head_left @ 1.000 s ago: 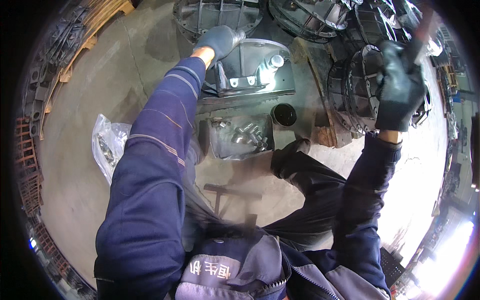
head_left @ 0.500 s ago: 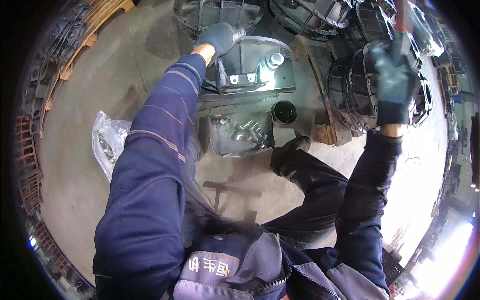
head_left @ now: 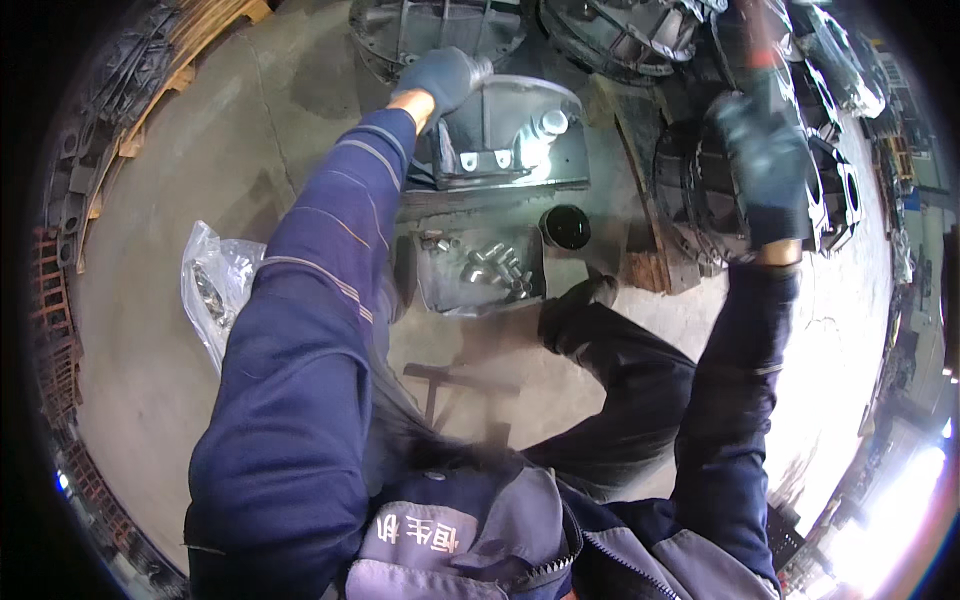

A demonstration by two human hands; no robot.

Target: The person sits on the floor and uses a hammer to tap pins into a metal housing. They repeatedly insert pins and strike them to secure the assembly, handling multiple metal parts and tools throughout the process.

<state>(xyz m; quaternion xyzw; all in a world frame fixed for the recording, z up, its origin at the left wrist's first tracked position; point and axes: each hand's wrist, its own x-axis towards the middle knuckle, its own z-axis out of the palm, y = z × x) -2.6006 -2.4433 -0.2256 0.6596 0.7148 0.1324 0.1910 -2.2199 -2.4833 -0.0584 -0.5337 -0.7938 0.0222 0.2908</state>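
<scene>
My left hand [head_left: 440, 80], in a dark glove, is closed on the upper left rim of a grey cast-metal housing [head_left: 508, 118]. The housing stands on a flat dark plate in front of me, and a short bright metal tube [head_left: 553, 122] sticks up from its right side. Raised at the right, my gloved right hand [head_left: 765, 155] is wrapped round a long tool, apparently a hammer [head_left: 758, 45], with a reddish band. Motion blurs this hand and the tool, and I cannot make out the tool's head.
A shallow grey tray [head_left: 445, 290] with several short metal tubes lies nearer me, beside a round black container [head_left: 566, 227]. A clear plastic bag [head_left: 212, 285] of parts rests at left. Ribbed housings [head_left: 700, 190] stand by a wooden pallet [head_left: 645, 190] at right; more [head_left: 440, 30] are behind.
My right hand and the hammer have swung a little to the left. My left hand keeps its place on the housing, which has not visibly moved.
</scene>
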